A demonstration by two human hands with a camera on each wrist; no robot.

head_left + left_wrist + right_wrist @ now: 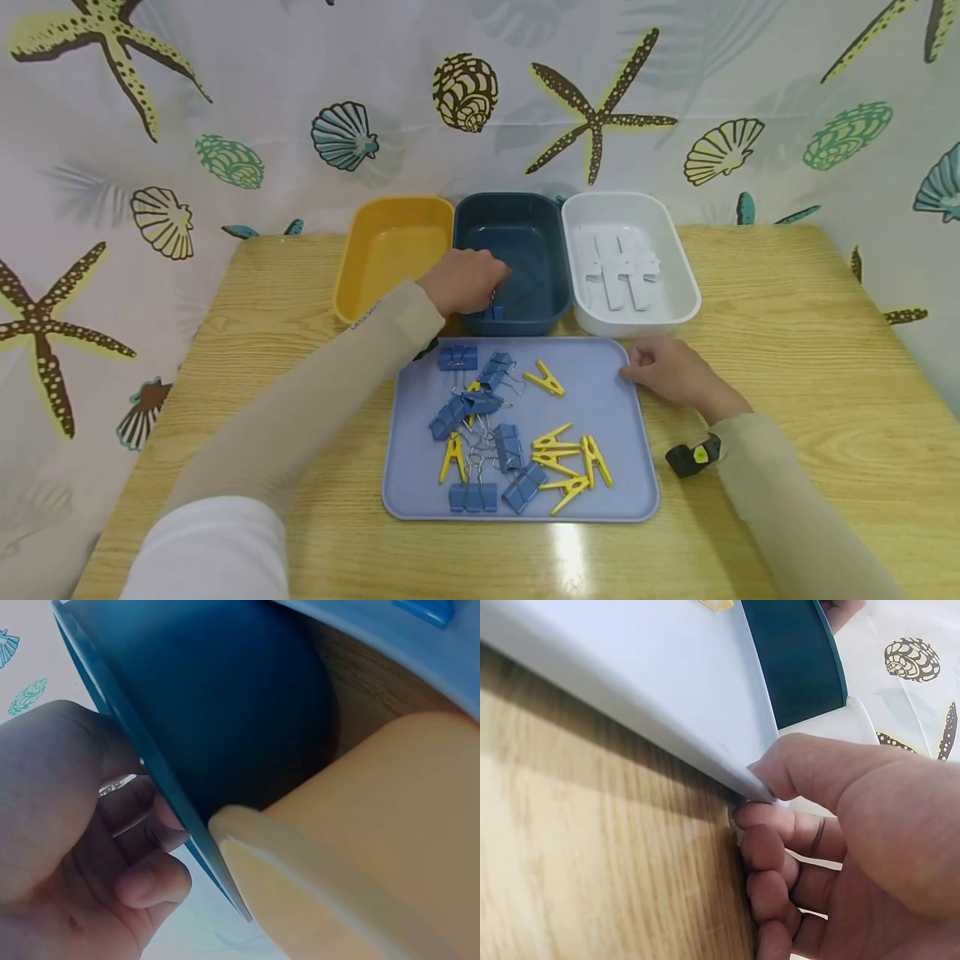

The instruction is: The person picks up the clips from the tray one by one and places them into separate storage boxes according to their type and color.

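From the middle of the tray (611, 396), the yellow box (397, 250) stands at eleven o'clock on the table (757, 292). Next, the left hand (465, 282) reaches over the dark blue box (531, 267) at twelve o'clock; its curled fingers pinch a blue clip (493, 313) by the silver handle, inside that box near its front wall. On the tray, other blue clips (473, 498) lie mostly from six to eleven o'clock, yellow pegs (579, 482) mainly around five. The white box (630, 327), containing white plastic pieces (615, 297), is at one o'clock. At two o'clock, the right hand (671, 371) pinches the tray's rim, thumb above, finger below.
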